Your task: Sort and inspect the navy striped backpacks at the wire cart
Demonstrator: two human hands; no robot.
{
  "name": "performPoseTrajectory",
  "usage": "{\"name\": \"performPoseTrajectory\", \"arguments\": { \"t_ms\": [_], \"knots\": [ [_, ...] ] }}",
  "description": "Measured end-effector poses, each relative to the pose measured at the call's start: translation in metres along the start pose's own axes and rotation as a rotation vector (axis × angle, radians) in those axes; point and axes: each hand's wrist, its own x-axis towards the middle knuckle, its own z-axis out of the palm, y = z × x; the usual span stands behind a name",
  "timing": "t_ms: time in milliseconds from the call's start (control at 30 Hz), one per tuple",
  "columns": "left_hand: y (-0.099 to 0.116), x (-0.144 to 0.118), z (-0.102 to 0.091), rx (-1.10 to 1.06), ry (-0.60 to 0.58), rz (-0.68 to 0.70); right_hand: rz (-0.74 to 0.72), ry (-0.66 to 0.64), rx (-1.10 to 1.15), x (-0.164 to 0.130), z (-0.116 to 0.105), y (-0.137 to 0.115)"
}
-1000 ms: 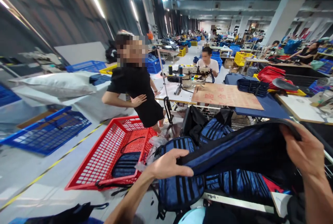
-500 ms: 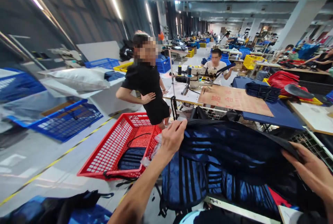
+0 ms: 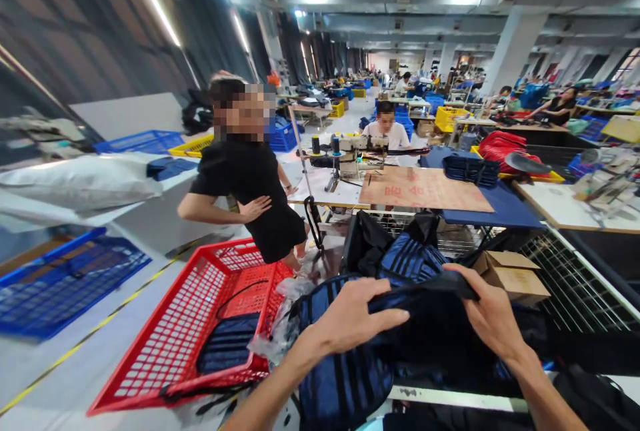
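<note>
A black-and-blue fabric bag panel (image 3: 430,324) hangs in front of me, its black edge running between my hands. My right hand (image 3: 493,311) pinches that edge at the right end, thumb on the near side. My left hand (image 3: 355,314) is at the left end, thumb and fingers spread apart against the cloth. Below it lies a blue striped bag panel (image 3: 345,384) with black bands. Another striped panel (image 3: 413,257) lies beyond my hands in a wire-mesh cart (image 3: 570,284). Folds hide the lower part of the held panel.
A red plastic basket (image 3: 150,344) with a striped panel inside stands at left; a person in black (image 3: 250,191) stands behind it. Ahead, another person (image 3: 387,131) sits at a sewing machine (image 3: 350,157). A cardboard box (image 3: 515,277) lies in the cart. A blue crate (image 3: 75,284) is far left.
My hands have come closer together, and the stretched panel now sags between them. My left thumb and fingers have spread from a pinch. The view has turned right, revealing the cardboard box.
</note>
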Motion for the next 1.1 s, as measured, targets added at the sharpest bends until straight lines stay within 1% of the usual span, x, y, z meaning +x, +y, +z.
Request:
{"name": "performPoseTrajectory", "arguments": {
  "t_ms": [67, 100, 133, 200, 233, 267, 300, 400, 433, 467, 500, 567, 633, 667, 700, 733, 767, 800, 833, 900, 933, 1000, 1033, 1067, 1100],
  "knots": [
    [-0.008, -0.017, -0.012, -0.375, -0.212, -0.128, 0.079, 0.051, -0.012, 0.003, -0.015, 0.012],
    [-0.012, -0.026, -0.015, -0.525, -0.277, -0.163, 0.097, 0.079, -0.021, 0.004, -0.021, 0.018],
    [-0.016, -0.033, -0.015, -0.633, -0.304, -0.184, 0.107, 0.099, -0.032, 0.006, -0.026, 0.022],
    [-0.023, -0.043, -0.011, -0.715, -0.275, -0.201, 0.112, 0.117, -0.06, 0.009, -0.032, 0.029],
    [-0.028, -0.043, -0.008, -0.69, -0.226, -0.201, 0.11, 0.118, -0.075, 0.009, -0.032, 0.031],
    [-0.033, -0.042, -0.007, -0.623, -0.152, -0.197, 0.106, 0.112, -0.088, 0.009, -0.032, 0.031],
    [-0.04, -0.037, -0.006, -0.517, -0.047, -0.187, 0.099, 0.099, -0.099, 0.009, -0.03, 0.03],
    [-0.069, -0.015, -0.015, -0.043, 0.395, -0.111, 0.067, 0.018, -0.131, 0.006, -0.017, 0.018],
    [-0.081, -0.006, -0.021, 0.133, 0.526, -0.081, 0.059, 0.0, -0.134, 0.006, -0.011, 0.012],
    [-0.091, 0.003, -0.027, 0.297, 0.63, -0.057, 0.055, -0.005, -0.128, 0.007, -0.004, 0.006],
    [-0.1, 0.011, -0.034, 0.439, 0.707, -0.043, 0.059, 0.003, -0.111, 0.01, 0.002, 0.001],
    [-0.111, 0.024, -0.045, 0.628, 0.793, -0.055, 0.091, 0.044, -0.057, 0.018, 0.011, -0.01],
    [-0.11, 0.032, -0.05, 0.685, 0.875, -0.089, 0.152, 0.091, -0.021, 0.029, 0.017, -0.017],
    [-0.105, 0.033, -0.047, 0.677, 0.924, -0.097, 0.192, 0.121, -0.014, 0.036, 0.018, -0.019],
    [-0.097, 0.032, -0.041, 0.649, 0.974, -0.092, 0.234, 0.158, -0.011, 0.042, 0.019, -0.02],
    [-0.087, 0.03, -0.031, 0.596, 1.011, -0.074, 0.272, 0.19, -0.01, 0.049, 0.02, -0.02],
    [-0.075, 0.026, -0.016, 0.52, 1.018, -0.05, 0.306, 0.214, -0.015, 0.054, 0.021, -0.019],
    [-0.064, 0.02, 0.004, 0.427, 0.976, -0.029, 0.337, 0.224, -0.027, 0.06, 0.023, -0.017],
    [-0.052, 0.015, 0.027, 0.335, 0.893, -0.016, 0.363, 0.218, -0.047, 0.065, 0.026, -0.016],
    [-0.034, 0.004, 0.08, 0.21, 0.625, -0.033, 0.406, 0.153, -0.103, 0.073, 0.034, -0.015],
    [-0.028, 0.0, 0.106, 0.209, 0.5, -0.05, 0.425, 0.104, -0.135, 0.076, 0.039, -0.016],
    [-0.025, -0.002, 0.152, 0.264, 0.32, -0.128, 0.45, -0.011, -0.198, 0.083, 0.049, -0.019],
    [-0.027, -0.001, 0.169, 0.283, 0.266, -0.178, 0.457, -0.062, -0.231, 0.086, 0.054, -0.021],
    [-0.031, 0.002, 0.18, 0.277, 0.231, -0.229, 0.463, -0.098, -0.261, 0.088, 0.058, -0.022],
    [-0.037, 0.004, 0.185, 0.238, 0.212, -0.271, 0.468, -0.116, -0.279, 0.091, 0.061, -0.023]
  ]
}}
